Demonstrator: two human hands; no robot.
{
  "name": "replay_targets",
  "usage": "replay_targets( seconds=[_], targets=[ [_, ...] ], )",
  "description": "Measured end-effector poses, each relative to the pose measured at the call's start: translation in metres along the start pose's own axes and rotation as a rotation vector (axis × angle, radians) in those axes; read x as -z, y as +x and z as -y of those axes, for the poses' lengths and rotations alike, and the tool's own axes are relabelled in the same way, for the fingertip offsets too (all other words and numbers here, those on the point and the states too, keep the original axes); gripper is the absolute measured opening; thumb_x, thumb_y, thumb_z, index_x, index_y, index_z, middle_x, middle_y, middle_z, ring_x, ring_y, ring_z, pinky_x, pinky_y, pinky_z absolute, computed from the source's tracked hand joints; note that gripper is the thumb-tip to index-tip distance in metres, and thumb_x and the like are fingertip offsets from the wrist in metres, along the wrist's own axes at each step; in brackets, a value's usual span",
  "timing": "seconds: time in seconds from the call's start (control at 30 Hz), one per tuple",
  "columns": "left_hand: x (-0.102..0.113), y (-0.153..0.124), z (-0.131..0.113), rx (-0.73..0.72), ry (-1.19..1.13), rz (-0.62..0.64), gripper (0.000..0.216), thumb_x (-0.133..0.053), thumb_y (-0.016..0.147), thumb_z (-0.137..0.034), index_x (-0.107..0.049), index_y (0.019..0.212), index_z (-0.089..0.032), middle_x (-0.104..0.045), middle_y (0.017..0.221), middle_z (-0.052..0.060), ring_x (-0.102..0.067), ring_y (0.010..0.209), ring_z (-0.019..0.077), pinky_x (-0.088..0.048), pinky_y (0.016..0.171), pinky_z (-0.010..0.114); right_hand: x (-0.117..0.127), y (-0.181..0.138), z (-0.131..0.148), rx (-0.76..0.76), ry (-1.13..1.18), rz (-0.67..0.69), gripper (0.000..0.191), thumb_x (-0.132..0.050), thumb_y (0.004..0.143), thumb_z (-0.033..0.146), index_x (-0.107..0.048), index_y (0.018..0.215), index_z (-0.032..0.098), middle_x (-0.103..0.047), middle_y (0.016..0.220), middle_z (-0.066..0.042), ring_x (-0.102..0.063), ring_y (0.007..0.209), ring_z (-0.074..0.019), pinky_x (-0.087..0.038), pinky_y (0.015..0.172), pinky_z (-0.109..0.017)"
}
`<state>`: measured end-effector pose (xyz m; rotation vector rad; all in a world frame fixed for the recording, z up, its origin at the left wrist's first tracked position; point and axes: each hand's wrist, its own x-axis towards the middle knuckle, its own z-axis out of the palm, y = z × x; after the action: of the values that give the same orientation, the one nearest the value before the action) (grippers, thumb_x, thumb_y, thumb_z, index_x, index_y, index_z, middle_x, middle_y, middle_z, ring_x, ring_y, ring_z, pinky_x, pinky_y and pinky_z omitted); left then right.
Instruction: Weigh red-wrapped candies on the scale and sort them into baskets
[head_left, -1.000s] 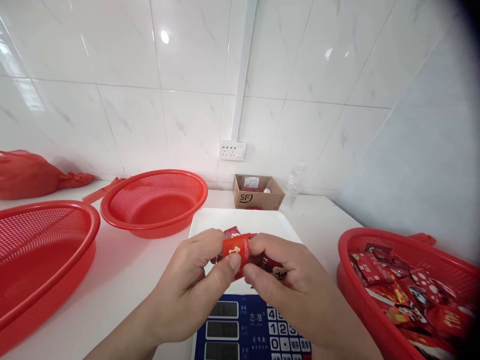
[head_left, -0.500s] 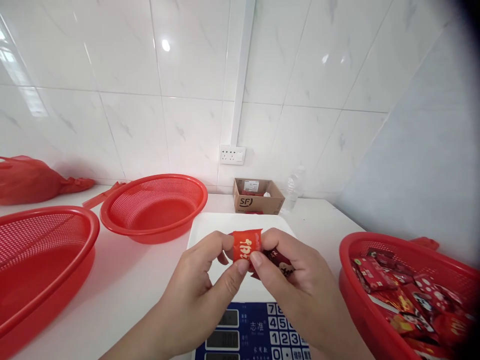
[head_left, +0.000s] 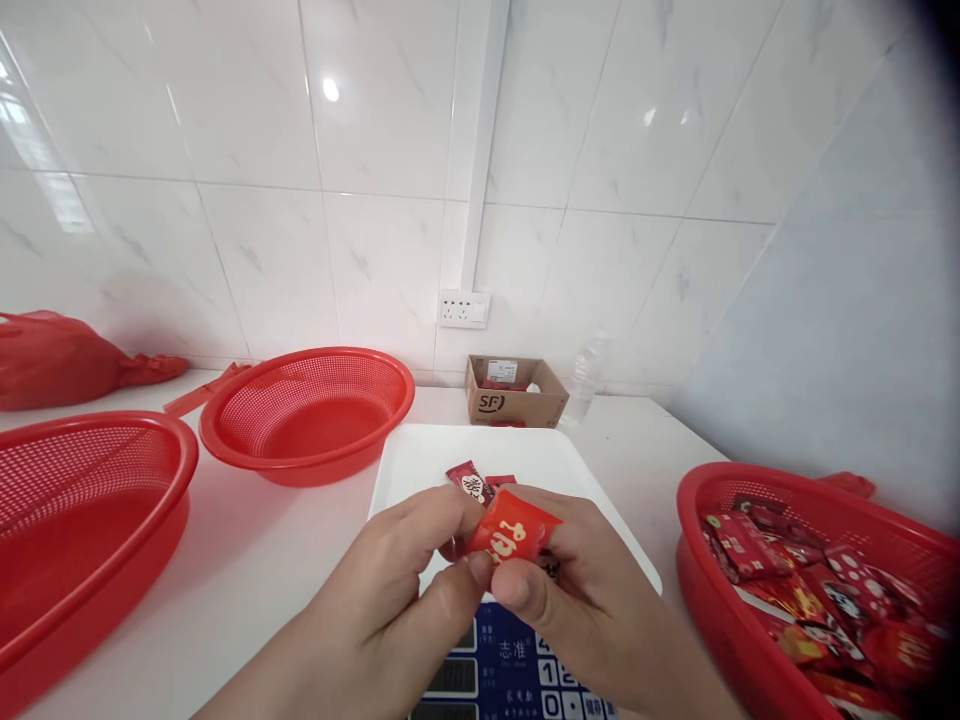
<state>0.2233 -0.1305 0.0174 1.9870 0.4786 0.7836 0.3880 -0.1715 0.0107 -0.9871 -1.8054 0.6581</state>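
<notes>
Both hands hold one small shiny red packet (head_left: 517,525) with cream lettering, over a digital weighing scale. My left hand (head_left: 409,570) pinches its left lower edge between thumb and fingers. My right hand (head_left: 589,575) is curled round its right side, thumb in front; a bit of a dark packet (head_left: 551,567) shows under its fingers, mostly hidden. Beyond my fingers, a dark red packet (head_left: 471,481) with a white round label lies on the scale's white pan (head_left: 420,450), beside another red piece partly covered by my hand. The blue key panel (head_left: 514,675) is partly hidden by my hands.
On the right stands a red basket (head_left: 701,490) of assorted wrapped snacks. Two red perforated baskets, one nearer (head_left: 176,450) and one farther (head_left: 307,460), stand left. Behind the scale are a cardboard box (head_left: 517,405) and a clear plastic bottle (head_left: 586,380). A red bag (head_left: 60,355) lies far left.
The red packet has tilted and moved slightly down and right between my hands. My hands have lowered a little, and the dark red packet on the pan now shows behind them.
</notes>
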Motion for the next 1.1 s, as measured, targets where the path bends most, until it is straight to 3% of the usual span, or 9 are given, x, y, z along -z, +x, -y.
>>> replay_targets(
  seconds=[0.2, 0.33, 0.63, 0.77, 0.93, 1.1],
  targets=[
    [0.002, -0.002, 0.003, 0.014, -0.114, -0.004, 0.024, -0.046, 0.098, -0.037, -0.05, 0.079, -0.022, -0.052, 0.078, -0.004, -0.047, 0.074, 0.0124, -0.044, 0.068, 0.022, -0.007, 0.002, -0.002, 0.149, -0.06, -0.107, 0.048, -0.041, 0.097, 0.052, -0.046, 0.062, 0.02, -0.042, 0.058, 0.003, -0.044, 0.056, -0.0118, -0.035, 0.055, -0.027],
    [0.0, -0.001, 0.006, 0.0, -0.18, -0.032, 0.024, -0.046, 0.098, -0.036, -0.052, 0.08, -0.022, -0.053, 0.079, -0.003, -0.048, 0.074, 0.0122, -0.045, 0.07, 0.023, -0.012, 0.002, -0.003, 0.189, -0.061, -0.201, 0.043, -0.042, 0.099, 0.044, -0.048, 0.063, 0.021, -0.047, 0.06, 0.002, -0.045, 0.056, -0.0121, -0.037, 0.053, -0.027],
    [0.002, 0.0, 0.0, -0.055, -0.141, -0.02, 0.019, -0.049, 0.094, -0.021, -0.053, 0.076, -0.021, -0.053, 0.074, -0.004, -0.048, 0.069, 0.0109, -0.043, 0.065, 0.022, -0.012, 0.0, -0.009, 0.122, 0.147, -0.162, 0.05, -0.05, 0.088, 0.063, -0.051, 0.061, 0.02, -0.049, 0.06, 0.001, -0.046, 0.055, -0.0129, -0.036, 0.052, -0.028],
    [0.003, 0.002, 0.0, -0.034, -0.093, 0.032, 0.022, -0.047, 0.094, -0.021, -0.05, 0.072, -0.02, -0.052, 0.071, -0.004, -0.047, 0.067, 0.0112, -0.042, 0.063, 0.022, -0.01, -0.002, -0.007, 0.065, 0.141, -0.119, 0.047, -0.046, 0.096, 0.05, -0.054, 0.061, 0.02, -0.054, 0.061, 0.0, -0.05, 0.056, -0.0121, -0.039, 0.053, -0.027],
    [0.001, 0.003, 0.002, -0.052, -0.021, -0.016, 0.02, -0.053, 0.093, -0.024, -0.048, 0.074, -0.02, -0.047, 0.069, -0.005, -0.042, 0.064, 0.01, -0.038, 0.057, 0.021, -0.011, -0.002, -0.007, 0.036, 0.076, -0.205, 0.045, -0.042, 0.099, 0.045, -0.053, 0.063, 0.02, -0.054, 0.06, 0.0, -0.049, 0.056, -0.0122, -0.04, 0.054, -0.027],
    [-0.001, 0.0, 0.003, -0.079, -0.046, -0.051, 0.024, -0.049, 0.097, -0.028, -0.05, 0.075, -0.02, -0.05, 0.071, -0.005, -0.045, 0.065, 0.0099, -0.04, 0.059, 0.021, -0.011, -0.003, -0.012, 0.054, 0.213, -0.195, 0.048, -0.05, 0.089, 0.062, -0.051, 0.064, 0.021, -0.048, 0.06, 0.002, -0.045, 0.056, -0.013, -0.039, 0.053, -0.028]
  ],
)
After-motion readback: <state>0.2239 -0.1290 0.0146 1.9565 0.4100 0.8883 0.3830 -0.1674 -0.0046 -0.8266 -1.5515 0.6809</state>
